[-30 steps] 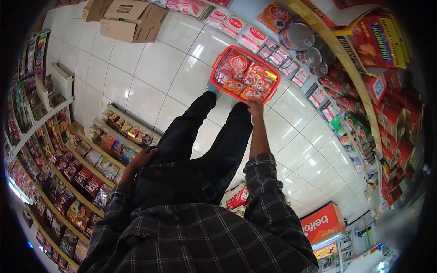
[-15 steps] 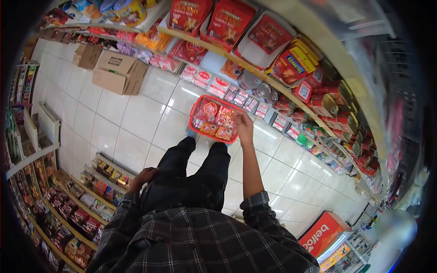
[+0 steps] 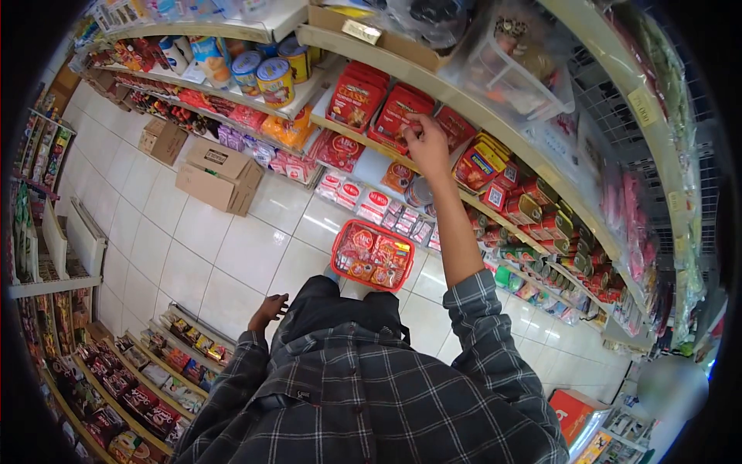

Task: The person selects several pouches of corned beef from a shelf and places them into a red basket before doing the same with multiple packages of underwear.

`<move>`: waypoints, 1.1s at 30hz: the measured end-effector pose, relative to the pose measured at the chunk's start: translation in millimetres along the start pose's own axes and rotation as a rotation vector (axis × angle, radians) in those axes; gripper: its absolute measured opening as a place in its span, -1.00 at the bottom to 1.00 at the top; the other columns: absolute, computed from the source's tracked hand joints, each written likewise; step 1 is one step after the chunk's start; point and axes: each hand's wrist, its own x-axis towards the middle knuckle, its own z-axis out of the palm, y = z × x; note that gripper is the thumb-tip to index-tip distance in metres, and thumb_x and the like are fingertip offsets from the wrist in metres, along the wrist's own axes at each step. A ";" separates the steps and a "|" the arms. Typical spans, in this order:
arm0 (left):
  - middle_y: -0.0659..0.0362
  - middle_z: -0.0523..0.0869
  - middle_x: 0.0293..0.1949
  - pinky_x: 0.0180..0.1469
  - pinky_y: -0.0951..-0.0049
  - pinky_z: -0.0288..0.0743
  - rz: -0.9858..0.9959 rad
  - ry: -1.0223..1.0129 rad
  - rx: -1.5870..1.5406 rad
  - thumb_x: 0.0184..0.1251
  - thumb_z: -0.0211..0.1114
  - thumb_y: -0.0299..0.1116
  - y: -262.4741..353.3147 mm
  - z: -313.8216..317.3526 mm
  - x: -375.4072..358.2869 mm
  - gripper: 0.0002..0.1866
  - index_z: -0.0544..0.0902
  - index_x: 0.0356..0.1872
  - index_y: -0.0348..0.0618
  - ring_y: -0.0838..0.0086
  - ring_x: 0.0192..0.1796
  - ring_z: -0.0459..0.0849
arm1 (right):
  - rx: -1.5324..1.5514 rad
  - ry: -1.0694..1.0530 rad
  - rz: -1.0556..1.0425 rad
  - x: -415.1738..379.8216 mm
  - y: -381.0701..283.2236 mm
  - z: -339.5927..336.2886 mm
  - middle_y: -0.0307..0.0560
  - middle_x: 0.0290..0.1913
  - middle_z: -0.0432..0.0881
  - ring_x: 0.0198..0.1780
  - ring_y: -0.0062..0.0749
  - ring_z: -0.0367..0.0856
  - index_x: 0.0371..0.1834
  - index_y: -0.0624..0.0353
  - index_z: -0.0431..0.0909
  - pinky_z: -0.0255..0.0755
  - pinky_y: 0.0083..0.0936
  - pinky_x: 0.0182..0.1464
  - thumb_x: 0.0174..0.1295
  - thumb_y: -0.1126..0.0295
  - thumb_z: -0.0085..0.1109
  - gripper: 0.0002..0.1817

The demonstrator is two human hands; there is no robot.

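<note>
Up from the red shopping basket (image 3: 335, 257) to the shelf (image 3: 362, 139), the right hand (image 3: 430, 147) has moved, and the view has tipped toward the shelving. That puts the hand at the shelf goods, well apart from the basket. Its fingers (image 3: 417, 124) are curled, tips close together, in front of a red corned beef pack (image 3: 396, 110) in the middle stack; whether they grip it cannot be told. Beside the hip, the left hand (image 3: 269, 309) hangs loosely open and empty. Below, the basket rests on the tiled floor (image 3: 243, 259) ahead of the knees, holding red ABC packets (image 3: 360, 238) among others. More red packs (image 3: 357, 99) stand left of the middle stack; yellow packs (image 3: 493, 149) and cans (image 3: 527, 209) sit rightward. Overhead, an upper shelf (image 3: 386, 59) with a clear plastic bin (image 3: 512, 87) probably limits headroom. Cardboard boxes (image 3: 212, 182) stand off left.
</note>
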 end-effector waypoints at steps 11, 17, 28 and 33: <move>0.10 0.66 -0.10 -0.12 0.13 0.45 -0.116 0.064 -0.205 0.24 0.13 0.10 -94.8 -1.7 -7.5 -0.44 0.49 0.09 -0.10 0.27 -0.16 0.60 | -0.812 0.094 -0.114 38.8 31.4 35.6 0.02 0.15 0.39 0.24 -0.05 0.35 0.11 0.04 0.43 0.25 0.06 0.18 0.00 0.36 0.22 -0.49; -0.01 0.63 -0.01 -0.05 0.05 0.44 -0.135 0.027 -0.304 0.23 0.11 0.07 -131.9 -9.4 -8.0 -0.44 0.46 0.09 -0.14 0.14 -0.04 0.62 | -0.834 0.096 -0.145 53.2 48.0 30.3 0.00 0.12 0.38 0.18 -0.04 0.41 0.03 0.00 0.44 0.27 0.03 0.15 -0.04 0.27 0.31 -0.51; 0.09 0.67 -0.12 -0.18 0.18 0.48 0.053 0.083 -0.285 0.28 0.12 0.02 -57.6 -31.0 29.3 -0.53 0.50 0.05 -0.11 0.28 -0.18 0.65 | -0.727 0.138 -0.047 41.7 30.2 26.1 -0.07 -0.05 0.48 0.11 -0.07 0.43 -0.28 -0.01 0.50 0.21 0.03 0.15 0.00 0.35 0.26 -0.79; 0.11 0.67 -0.10 -0.16 0.23 0.49 0.156 0.088 -0.171 0.33 0.09 0.01 0.5 -43.2 27.8 -0.55 0.51 0.06 -0.10 0.32 -0.16 0.64 | -0.572 0.101 0.030 35.3 19.0 3.3 0.02 -0.19 0.62 -0.06 -0.05 0.57 -0.31 0.04 0.58 0.38 -0.09 0.03 0.07 0.33 0.16 -0.86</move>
